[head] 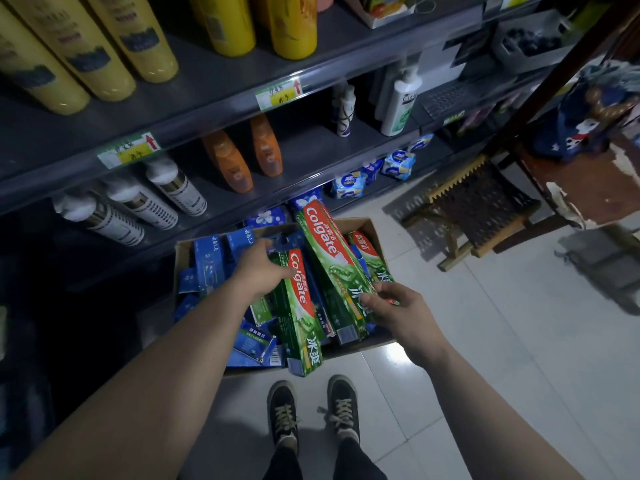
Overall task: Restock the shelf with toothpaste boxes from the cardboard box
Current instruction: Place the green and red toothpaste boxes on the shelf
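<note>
An open cardboard box [367, 226] stands on the floor below the shelves, filled with green-and-red Colgate toothpaste boxes and smaller blue boxes [207, 261]. My left hand [258, 270] grips the upper part of one green Colgate box [303, 327] that juts over the carton's near edge. My right hand [394, 304] pinches the lower end of a second, longer Colgate box [327, 251], which tilts up toward the shelf. A third Colgate box [367, 249] lies at the carton's right side. The dark grey shelf [214, 84] rises behind the carton.
Yellow bottles [104, 46], orange bottles [242, 157] and white spray cans [138, 206] fill the shelves. Blue packets [349, 185] sit on the bottom shelf. A low wooden stool [474, 209] stands on the tiled floor at right. My shoes [311, 410] are near the carton.
</note>
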A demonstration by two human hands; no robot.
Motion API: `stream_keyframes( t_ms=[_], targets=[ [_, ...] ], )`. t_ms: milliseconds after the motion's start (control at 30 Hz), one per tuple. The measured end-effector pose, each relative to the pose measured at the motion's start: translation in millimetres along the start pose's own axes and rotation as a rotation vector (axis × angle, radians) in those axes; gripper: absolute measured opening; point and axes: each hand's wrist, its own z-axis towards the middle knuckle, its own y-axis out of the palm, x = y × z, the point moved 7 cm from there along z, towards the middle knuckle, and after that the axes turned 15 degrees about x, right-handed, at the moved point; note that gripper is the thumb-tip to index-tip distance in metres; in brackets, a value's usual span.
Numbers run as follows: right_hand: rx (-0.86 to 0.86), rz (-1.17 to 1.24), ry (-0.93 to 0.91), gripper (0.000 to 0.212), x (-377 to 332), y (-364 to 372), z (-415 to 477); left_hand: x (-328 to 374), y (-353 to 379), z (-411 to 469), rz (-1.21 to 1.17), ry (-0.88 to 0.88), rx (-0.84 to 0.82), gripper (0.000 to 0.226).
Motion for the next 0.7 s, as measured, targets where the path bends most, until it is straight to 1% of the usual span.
stream_keyframes(
  t_ms=[67, 233, 333, 467, 533, 633, 700],
  targets=[
    [-0.009, 0.004, 0.004, 0.016, -6, 2, -4, -2, -18, -8, -0.087, -0.042, 0.003, 0.073],
    [-0.029, -0.009, -0.033, 0.015, -33, 8, -15, -17, -76, -35, -0.425, -0.143, 0.054, 0.049],
    [-0.079, -0.015, -0.088, 0.015, -56, 18, -24, -28, -113, -54, -0.631, -0.176, 0.119, 0.042],
    [-0.182, -0.029, -0.189, 0.016, -92, 44, -41, -42, -163, -87, -0.828, -0.191, 0.286, 0.027],
    [-0.252, -0.047, -0.237, 0.014, -110, 62, -51, -52, -188, -104, -0.909, -0.182, 0.384, 0.026],
    [-0.371, -0.091, -0.303, 0.017, -137, 93, -70, -72, -226, -135, -1.020, -0.175, 0.555, 0.025],
    [-0.440, -0.117, -0.358, 0.013, -155, 116, -85, -84, -252, -158, -1.073, -0.142, 0.644, 0.023]
  ],
)
